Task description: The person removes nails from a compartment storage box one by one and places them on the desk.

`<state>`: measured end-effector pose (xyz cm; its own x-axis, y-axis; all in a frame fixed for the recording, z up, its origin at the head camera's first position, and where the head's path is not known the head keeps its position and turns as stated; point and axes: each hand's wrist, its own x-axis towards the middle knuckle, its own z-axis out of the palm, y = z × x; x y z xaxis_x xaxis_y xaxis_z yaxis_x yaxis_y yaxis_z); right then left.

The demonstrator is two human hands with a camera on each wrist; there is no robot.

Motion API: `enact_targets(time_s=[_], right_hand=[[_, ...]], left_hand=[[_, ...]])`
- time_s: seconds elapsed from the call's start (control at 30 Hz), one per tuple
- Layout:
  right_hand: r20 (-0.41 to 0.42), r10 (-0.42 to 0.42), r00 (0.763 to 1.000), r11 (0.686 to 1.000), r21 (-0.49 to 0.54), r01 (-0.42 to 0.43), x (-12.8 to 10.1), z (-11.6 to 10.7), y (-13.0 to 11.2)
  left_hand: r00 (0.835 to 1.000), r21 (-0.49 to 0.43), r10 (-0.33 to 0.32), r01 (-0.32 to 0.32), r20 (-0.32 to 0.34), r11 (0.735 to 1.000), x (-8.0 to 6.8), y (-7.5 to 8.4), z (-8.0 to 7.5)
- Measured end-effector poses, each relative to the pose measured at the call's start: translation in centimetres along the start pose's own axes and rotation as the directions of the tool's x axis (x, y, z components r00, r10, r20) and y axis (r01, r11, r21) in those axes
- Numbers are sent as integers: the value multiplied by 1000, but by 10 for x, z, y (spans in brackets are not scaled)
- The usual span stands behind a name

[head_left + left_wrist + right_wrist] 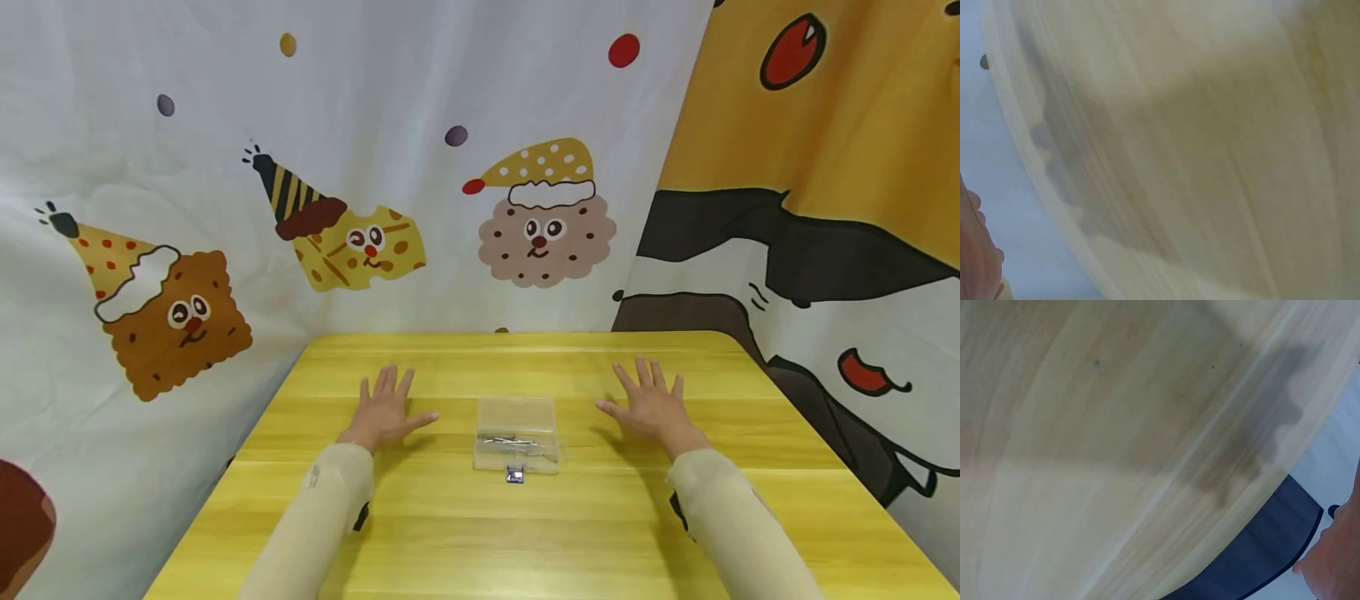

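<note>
Left hand (384,414): flat on bench (450,533), fingers spread, holding nothing, left of box. Box (517,434): clear, lid down, mid-bench between hands; holds thin metal pieces, kind unclear. Right hand (654,406): flat, fingers spread, right of box. Risk: light box may skid if nudged

box contents: thin metal pieces inside the clear plastic box (517,435), too small to identify.
small item: dark object (514,475) at the box's near edge, too small to tell.
left wrist view: bench (1210,156) blurred; hand cut by left edge.
right wrist view: hand cut by right edge.
</note>
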<state>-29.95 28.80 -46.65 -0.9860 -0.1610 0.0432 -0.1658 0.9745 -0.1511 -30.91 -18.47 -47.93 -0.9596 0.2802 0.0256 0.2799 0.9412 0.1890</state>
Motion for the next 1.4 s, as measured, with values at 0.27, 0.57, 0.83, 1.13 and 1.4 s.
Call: enact_targets(time_s=[0.27,0.57,0.83,1.13,1.4], right_hand=[[-19,-5,1000,999,35,5,1,-4,-4],[-54,-27,998,998,57,30,7,-12,-10],[-54,-41,998,995,89,45,6,-13,-15],[-84,-95,992,984,142,106,12,-14,-26],[-75,-126,989,962,234,140,15,-6,-41]], left_hand=[[999,-41,36,-37,-10,998,-2,10,-5],[996,-78,91,-92,-22,993,7,27,-4],[995,-119,104,-102,9,988,8,43,-8],[992,-209,116,-103,52,973,8,53,-9],[988,-330,136,-103,78,938,5,62,1]])
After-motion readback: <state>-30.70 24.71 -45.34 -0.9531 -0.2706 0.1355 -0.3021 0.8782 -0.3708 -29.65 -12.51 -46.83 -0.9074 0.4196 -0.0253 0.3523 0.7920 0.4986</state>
